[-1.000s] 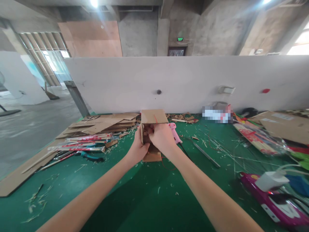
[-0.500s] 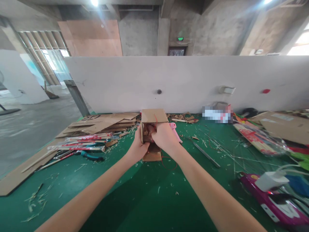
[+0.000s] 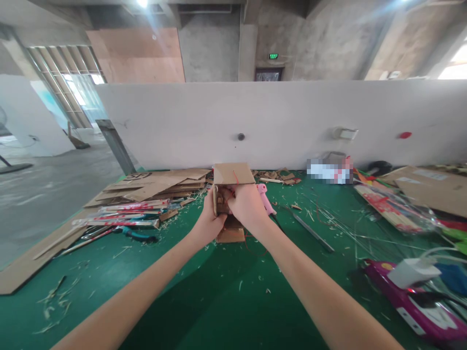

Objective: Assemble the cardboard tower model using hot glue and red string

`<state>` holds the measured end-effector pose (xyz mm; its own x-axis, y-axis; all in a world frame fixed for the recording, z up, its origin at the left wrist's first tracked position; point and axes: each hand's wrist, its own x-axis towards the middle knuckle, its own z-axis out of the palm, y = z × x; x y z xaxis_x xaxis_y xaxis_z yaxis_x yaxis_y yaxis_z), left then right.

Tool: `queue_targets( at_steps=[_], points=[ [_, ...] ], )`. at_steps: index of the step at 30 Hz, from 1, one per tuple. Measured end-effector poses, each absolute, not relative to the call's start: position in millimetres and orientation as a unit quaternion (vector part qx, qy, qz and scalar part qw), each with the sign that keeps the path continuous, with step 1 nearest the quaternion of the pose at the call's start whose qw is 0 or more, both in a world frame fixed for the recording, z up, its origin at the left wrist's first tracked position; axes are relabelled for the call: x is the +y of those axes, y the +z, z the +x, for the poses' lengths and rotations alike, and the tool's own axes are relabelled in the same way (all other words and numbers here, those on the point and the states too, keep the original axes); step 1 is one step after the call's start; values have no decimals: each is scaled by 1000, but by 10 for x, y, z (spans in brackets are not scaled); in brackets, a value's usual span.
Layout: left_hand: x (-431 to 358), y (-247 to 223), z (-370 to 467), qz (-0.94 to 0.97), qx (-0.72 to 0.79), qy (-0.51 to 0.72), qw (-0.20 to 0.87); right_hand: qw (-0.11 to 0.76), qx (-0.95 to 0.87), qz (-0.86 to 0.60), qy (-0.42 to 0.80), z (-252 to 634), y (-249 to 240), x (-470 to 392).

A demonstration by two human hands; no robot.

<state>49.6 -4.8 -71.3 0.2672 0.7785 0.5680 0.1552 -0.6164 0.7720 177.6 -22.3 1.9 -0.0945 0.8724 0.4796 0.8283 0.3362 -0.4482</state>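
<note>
toward the green table's (image 3: 219,291) far side, the cardboard box (image 3: 228,173) is clamped along its left by the left hand (image 3: 208,219), probably for steadiness; the right hand (image 3: 247,205) is tucked into its opening, grip impossible to tell.

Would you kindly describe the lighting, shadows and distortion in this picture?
Head view, lighting: a ceiling light glares at the top edge. Head view, shadow: the green tabletop darkens at bottom centre. Head view, distortion: the purple power strip looks stretched at lower right. Head view, detail: the shaded inside of the cardboard structure is hard to read.
</note>
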Motion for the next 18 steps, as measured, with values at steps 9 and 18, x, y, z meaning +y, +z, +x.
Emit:
queue_targets(
  at_steps=[9,18],
  points=[
    [-1,-774,479,735,310,519,307,350,-731,-584,45,1754,26,-236],
    [-21,-748,488,732,296,512,338,344,-736,-581,49,1751,15,-234]
  ],
)
